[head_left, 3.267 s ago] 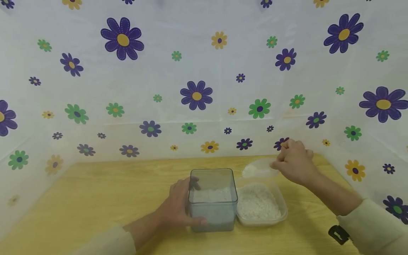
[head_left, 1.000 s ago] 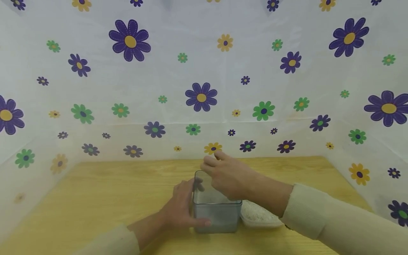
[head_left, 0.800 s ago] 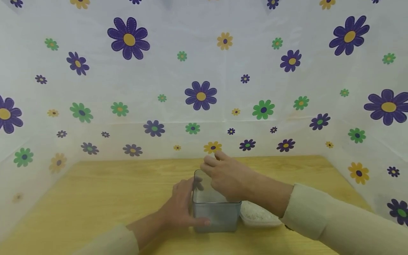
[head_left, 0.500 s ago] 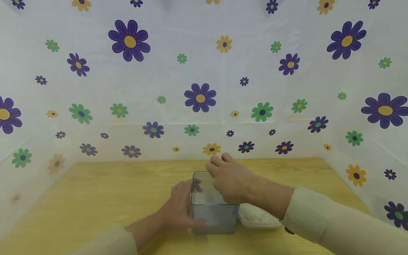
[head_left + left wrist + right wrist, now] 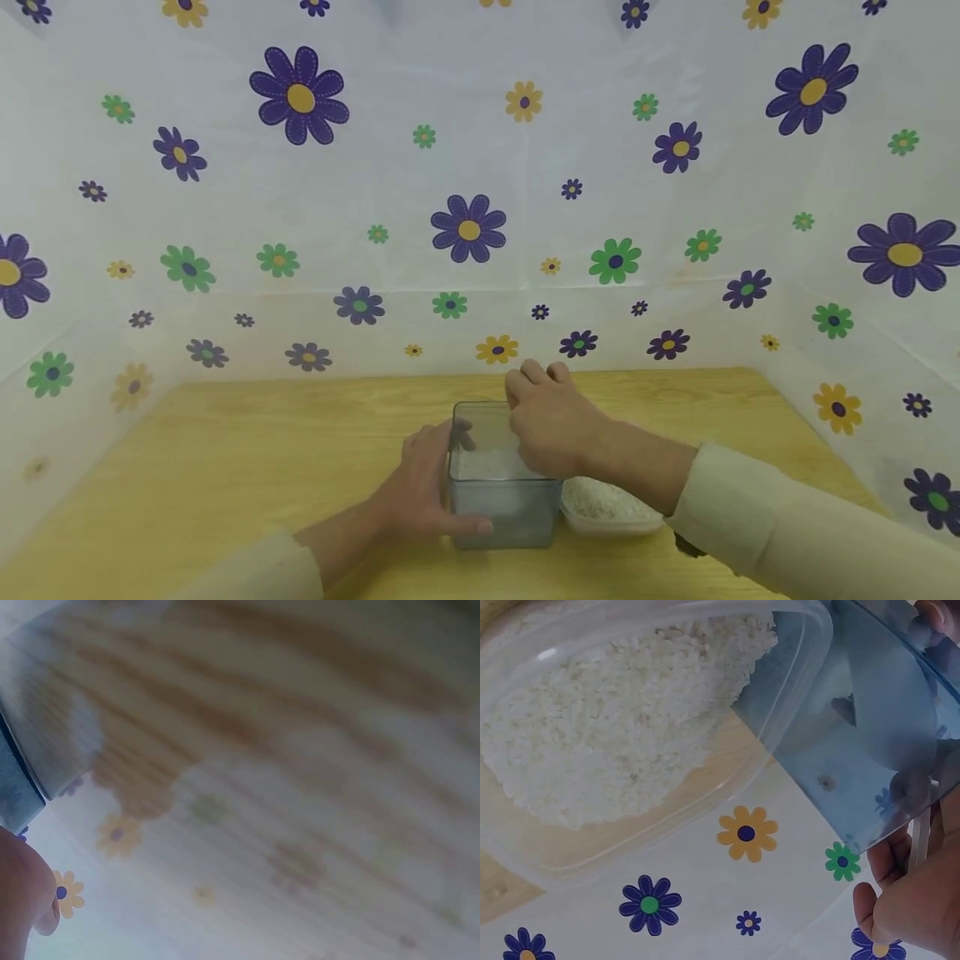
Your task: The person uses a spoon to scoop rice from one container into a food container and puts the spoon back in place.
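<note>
A square translucent blue-grey container (image 5: 504, 517) stands upright on the table, with white rice showing through its open top. My left hand (image 5: 420, 492) holds it from the left, thumb along the front wall and fingers round the far side. Over the container's right rim, my right hand (image 5: 555, 421) grips the pale translucent handle of a plastic scoop (image 5: 920, 836). The scoop's rounded bowl shows through the container wall in the right wrist view; my hand hides it in the head view. A clear plastic tub (image 5: 705, 844) of rice (image 5: 607, 742) sits right beside the container.
The wood-grain table (image 5: 285, 442) extends to both sides and behind the containers. White flower-printed sheeting (image 5: 390, 183) walls off the back and both sides. A black item (image 5: 688, 546) shows under the right sleeve.
My right hand has swung left from above the tub, with rice in the scoop, to over the blue-grey container. In the last second it shifts slightly right. The left hand keeps its hold.
</note>
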Tool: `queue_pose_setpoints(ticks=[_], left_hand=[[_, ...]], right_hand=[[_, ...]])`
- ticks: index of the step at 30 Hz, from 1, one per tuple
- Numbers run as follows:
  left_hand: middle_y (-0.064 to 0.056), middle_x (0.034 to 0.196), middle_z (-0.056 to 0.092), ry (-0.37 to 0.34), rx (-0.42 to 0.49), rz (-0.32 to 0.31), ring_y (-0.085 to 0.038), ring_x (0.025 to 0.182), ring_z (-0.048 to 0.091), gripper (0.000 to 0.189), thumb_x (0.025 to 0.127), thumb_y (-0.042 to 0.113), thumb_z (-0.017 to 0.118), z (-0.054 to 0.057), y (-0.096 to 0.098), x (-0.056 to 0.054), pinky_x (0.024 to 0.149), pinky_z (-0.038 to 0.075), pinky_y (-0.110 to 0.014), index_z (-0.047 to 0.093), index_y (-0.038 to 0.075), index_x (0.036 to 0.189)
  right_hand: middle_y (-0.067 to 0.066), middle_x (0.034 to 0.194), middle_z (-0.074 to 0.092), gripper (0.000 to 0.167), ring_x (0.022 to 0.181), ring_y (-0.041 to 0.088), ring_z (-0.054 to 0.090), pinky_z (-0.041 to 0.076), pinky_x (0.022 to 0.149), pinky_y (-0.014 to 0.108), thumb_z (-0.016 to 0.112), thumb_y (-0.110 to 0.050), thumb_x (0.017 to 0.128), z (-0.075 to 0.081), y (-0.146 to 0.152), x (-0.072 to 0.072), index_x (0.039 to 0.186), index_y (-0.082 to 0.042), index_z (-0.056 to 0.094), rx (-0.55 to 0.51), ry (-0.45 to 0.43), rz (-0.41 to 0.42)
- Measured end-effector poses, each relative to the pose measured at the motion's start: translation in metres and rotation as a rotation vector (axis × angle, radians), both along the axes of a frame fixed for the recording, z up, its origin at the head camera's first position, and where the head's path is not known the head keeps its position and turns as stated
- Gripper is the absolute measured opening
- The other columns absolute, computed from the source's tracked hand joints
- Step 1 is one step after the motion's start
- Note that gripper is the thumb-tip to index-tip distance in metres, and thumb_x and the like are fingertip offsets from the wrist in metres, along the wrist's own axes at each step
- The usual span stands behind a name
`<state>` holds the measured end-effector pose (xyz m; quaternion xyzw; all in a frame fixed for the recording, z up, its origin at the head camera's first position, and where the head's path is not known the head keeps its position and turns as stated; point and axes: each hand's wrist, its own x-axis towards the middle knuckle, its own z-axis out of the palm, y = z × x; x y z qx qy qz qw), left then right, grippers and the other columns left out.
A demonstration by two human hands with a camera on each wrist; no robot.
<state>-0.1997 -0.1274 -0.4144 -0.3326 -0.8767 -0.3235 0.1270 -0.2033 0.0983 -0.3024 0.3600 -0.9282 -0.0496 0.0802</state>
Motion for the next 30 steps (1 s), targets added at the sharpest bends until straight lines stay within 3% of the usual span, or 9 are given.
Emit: queue_pose_setpoints(ticks=[5, 12, 21, 30], left_hand=[[0.006, 0.12, 0.053, 0.013, 0.009, -0.005, -0.009, 0.104, 0.042, 0.098, 0.067, 0.072, 0.077, -0.0016, 0.0001, -0.0007, 0.094, 0.029, -0.045, 0.042, 0.013, 0.137], [0.008, 0.121, 0.053, 0.015, -0.012, 0.01, -0.009, 0.106, 0.043, 0.099, 0.065, 0.072, 0.078, 0.0005, -0.0015, -0.0028, 0.096, 0.03, -0.046, 0.042, 0.015, 0.137], [0.006, 0.123, 0.052, -0.029, -0.007, 0.012, -0.01, 0.109, 0.042, 0.102, 0.064, 0.07, 0.08, -0.0009, -0.0021, -0.0006, 0.098, 0.028, -0.049, 0.04, 0.015, 0.14], [0.006, 0.125, 0.052, -0.053, 0.003, 0.017, -0.011, 0.111, 0.042, 0.105, 0.062, 0.069, 0.081, 0.001, -0.0016, 0.0014, 0.1, 0.027, -0.048, 0.039, 0.015, 0.142]], right_hand=[[-0.002, 0.104, 0.047, 0.032, 0.103, 0.022, 0.036, 0.031, 0.089, 0.046, 0.061, -0.016, 0.085, -0.0029, 0.0026, -0.0006, 0.053, -0.018, 0.057, -0.124, -0.057, -0.096], [-0.003, 0.103, 0.047, 0.033, 0.105, 0.022, 0.037, 0.03, 0.086, 0.043, 0.067, -0.018, 0.082, -0.0061, 0.0016, 0.0011, 0.051, -0.018, 0.057, -0.3, -0.154, -0.223], [0.0, 0.101, 0.047, 0.035, 0.104, 0.024, 0.036, 0.025, 0.082, 0.043, 0.074, -0.023, 0.082, -0.0099, 0.0054, 0.0016, 0.051, -0.017, 0.058, -0.495, -0.242, -0.289], [0.001, 0.099, 0.047, 0.034, 0.106, 0.025, 0.037, 0.023, 0.079, 0.042, 0.074, -0.025, 0.084, -0.0074, 0.0094, -0.002, 0.055, -0.015, 0.061, -0.563, -0.284, -0.298]])
